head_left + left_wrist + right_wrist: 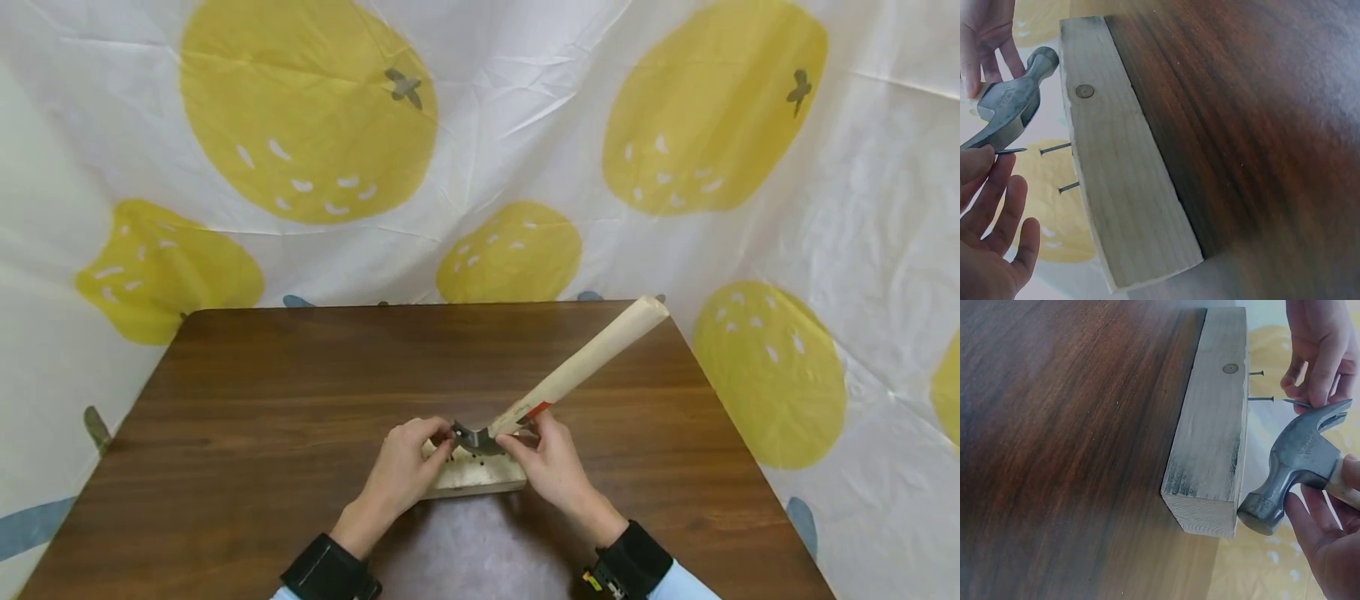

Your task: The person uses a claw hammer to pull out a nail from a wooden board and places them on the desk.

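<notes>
A pale wooden block [480,479] lies on the table, with two nails [1055,149] standing out of its top face. Thumb and fingertips of my left hand [405,462] pinch a loose nail [1295,402], its point toward the block, close by the claw of the hammer. My right hand [557,471] holds the claw hammer [1300,450] at the handle just below its dark steel head. The wooden handle [592,358] slants up to the far right, and the striking face hangs right at the block's edge in the right wrist view.
The dark brown wooden table [300,375] reaches to a white curtain [517,125] printed with yellow fruit at the back and sides. A round knot [1085,91] marks the block's side. Black bands [330,571] wrap both wrists.
</notes>
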The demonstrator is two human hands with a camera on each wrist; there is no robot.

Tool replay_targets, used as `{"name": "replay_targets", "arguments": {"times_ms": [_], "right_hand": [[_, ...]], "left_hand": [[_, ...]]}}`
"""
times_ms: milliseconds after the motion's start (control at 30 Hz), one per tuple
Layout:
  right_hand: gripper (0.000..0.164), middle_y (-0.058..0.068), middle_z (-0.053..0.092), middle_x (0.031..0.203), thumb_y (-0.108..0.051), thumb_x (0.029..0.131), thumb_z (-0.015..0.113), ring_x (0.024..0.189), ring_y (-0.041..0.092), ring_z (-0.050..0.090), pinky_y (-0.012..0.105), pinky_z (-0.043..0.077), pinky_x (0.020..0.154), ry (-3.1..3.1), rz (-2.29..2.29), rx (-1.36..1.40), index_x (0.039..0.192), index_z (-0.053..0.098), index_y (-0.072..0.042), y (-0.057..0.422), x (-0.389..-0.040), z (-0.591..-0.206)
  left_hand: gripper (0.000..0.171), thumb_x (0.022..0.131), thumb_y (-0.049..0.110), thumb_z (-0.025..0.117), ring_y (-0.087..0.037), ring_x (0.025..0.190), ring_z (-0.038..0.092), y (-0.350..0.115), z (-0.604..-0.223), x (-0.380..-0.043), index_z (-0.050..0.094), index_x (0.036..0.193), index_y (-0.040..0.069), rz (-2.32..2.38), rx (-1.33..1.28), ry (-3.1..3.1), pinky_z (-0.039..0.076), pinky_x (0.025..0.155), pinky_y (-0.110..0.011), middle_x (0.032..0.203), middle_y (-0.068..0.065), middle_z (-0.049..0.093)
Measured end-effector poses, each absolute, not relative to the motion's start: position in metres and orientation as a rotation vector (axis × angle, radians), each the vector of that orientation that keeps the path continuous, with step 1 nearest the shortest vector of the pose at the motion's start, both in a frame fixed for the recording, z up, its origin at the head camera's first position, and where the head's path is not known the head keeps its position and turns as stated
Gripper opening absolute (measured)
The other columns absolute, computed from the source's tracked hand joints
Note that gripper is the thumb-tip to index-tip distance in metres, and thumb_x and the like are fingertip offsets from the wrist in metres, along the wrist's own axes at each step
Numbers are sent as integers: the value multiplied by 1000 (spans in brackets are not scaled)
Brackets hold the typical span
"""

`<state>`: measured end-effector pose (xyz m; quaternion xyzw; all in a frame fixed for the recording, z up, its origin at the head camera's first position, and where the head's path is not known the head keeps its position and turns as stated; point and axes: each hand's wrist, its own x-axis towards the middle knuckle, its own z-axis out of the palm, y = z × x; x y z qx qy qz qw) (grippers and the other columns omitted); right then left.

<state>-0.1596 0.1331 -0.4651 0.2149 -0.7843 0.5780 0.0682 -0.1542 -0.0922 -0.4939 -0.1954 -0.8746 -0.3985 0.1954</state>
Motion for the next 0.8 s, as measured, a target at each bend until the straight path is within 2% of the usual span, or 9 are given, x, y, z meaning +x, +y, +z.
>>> {"name": "replay_targets", "arguments": {"times_ms": [167, 400, 633, 800], "right_hand": [[32, 21, 70, 107, 13, 88, 73, 104, 40, 69, 48, 58, 84, -2341, 1725, 690, 114, 57, 7, 129, -153, -453], [33, 18, 71, 108, 12, 88, 73, 103, 38, 69, 47, 59, 84, -2350, 1666, 731, 116, 57, 4, 132, -168, -485], [29, 12, 71, 108, 4, 91, 74, 102, 31, 71, 40, 58, 86, -2319, 1659, 811, 115, 60, -2, 135, -171, -490], [26, 11, 71, 109, 2, 92, 74, 101, 31, 71, 37, 59, 85, -2345, 1613, 803, 115, 61, -2, 138, -171, -489]], "left_hand": [[17, 83, -1, 84, -10, 75, 65, -96, -491, -154, 74, 88, 12, -1109, -541, -2420, 54, 69, -34, 81, 6, 70], [14, 86, 1, 82, -10, 77, 65, -107, -487, -150, 74, 90, 12, -1081, -486, -2420, 55, 68, -36, 83, 5, 70], [6, 90, 3, 78, -8, 72, 62, -134, -487, -144, 76, 93, 8, -1061, -325, -2509, 53, 63, -31, 83, 3, 69], [4, 91, 6, 77, -9, 70, 61, -155, -492, -140, 77, 95, 7, -1008, -195, -2587, 52, 62, -29, 83, 0, 71]]}}
